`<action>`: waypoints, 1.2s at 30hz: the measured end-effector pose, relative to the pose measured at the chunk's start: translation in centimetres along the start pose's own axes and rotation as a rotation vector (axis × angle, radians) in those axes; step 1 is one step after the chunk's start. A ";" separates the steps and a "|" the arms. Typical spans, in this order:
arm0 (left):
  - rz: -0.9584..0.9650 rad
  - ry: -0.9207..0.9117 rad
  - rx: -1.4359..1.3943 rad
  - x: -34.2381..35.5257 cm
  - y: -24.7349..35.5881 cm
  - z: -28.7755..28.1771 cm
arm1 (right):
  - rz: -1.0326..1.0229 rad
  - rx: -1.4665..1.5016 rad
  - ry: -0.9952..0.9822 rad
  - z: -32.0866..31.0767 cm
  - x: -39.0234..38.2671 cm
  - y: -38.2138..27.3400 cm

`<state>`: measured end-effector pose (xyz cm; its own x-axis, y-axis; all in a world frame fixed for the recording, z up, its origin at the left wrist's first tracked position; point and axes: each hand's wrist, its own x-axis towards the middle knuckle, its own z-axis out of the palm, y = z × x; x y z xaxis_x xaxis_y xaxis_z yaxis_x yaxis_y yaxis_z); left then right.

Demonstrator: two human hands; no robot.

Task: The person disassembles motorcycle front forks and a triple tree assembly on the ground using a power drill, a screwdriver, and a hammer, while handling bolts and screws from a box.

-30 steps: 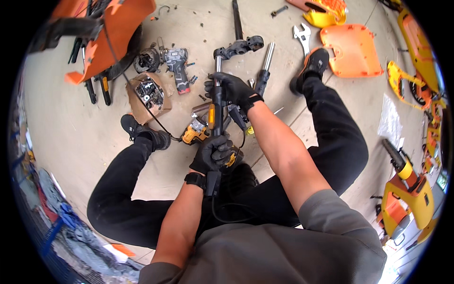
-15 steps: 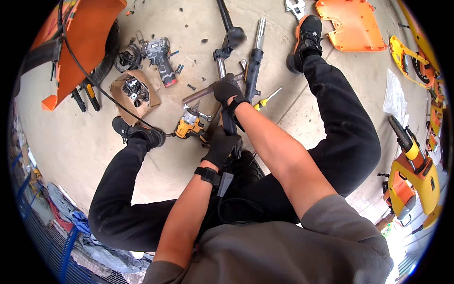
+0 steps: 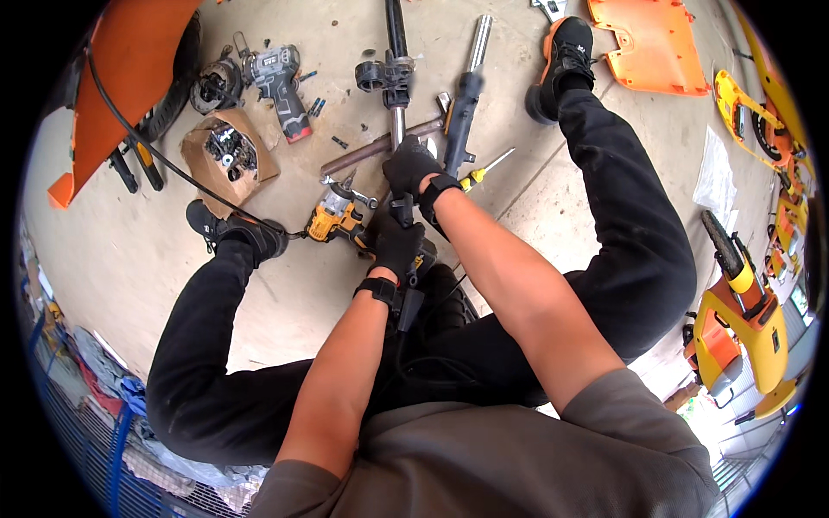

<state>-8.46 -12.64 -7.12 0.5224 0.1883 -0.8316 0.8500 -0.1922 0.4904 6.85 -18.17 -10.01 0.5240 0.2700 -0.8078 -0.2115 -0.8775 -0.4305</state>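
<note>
My gloved right hand point(image 3: 410, 168) and gloved left hand point(image 3: 395, 246), one above the other, are closed around a black fork leg, whose bright tube point(image 3: 397, 125) runs up to a black clamp point(image 3: 384, 78) with a long stem point(image 3: 395, 24). Alongside on the right lies a second fork leg point(image 3: 459, 121). A brown metal pipe point(image 3: 354, 156) crosses beneath the held part. Left of my hands lies a yellow power driver point(image 3: 325, 220) with a wrench by it; a yellow-handled screwdriver point(image 3: 475, 178) lies to the right. A cable runs from below my left hand across my lap.
A grey drill point(image 3: 278, 91), round housing point(image 3: 216, 79) and cardboard box point(image 3: 200, 157) of hardware sit left. Orange panels point(image 3: 138, 60) stand upper left; another point(image 3: 652, 39) lies upper right. An adjustable wrench point(image 3: 553, 9), clear bag point(image 3: 715, 168) and yellow scooter parts point(image 3: 747, 337) surround my legs.
The fork assembly has turned, its clamp swinging round and shifting left. Both hands have rotated with the grip; my right hand sits lower than at first, my left a little higher.
</note>
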 end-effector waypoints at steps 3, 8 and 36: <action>0.013 0.029 0.048 -0.6 1.5 -0.3 | 0.075 0.142 0.030 -2.5 -2.4 -0.5; 0.021 0.033 0.068 -0.4 1.5 -0.9 | 0.022 0.269 -0.005 -2.3 -0.9 1.4; 0.082 -0.019 0.729 0.7 8.1 -1.4 | -0.023 0.133 0.208 -5.6 -0.7 1.5</action>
<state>-1.08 -12.72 -3.39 0.5751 0.1305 -0.8076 0.5443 -0.7980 0.2587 10.77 -21.84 -7.88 0.6853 0.1899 -0.7031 -0.2974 -0.8083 -0.5081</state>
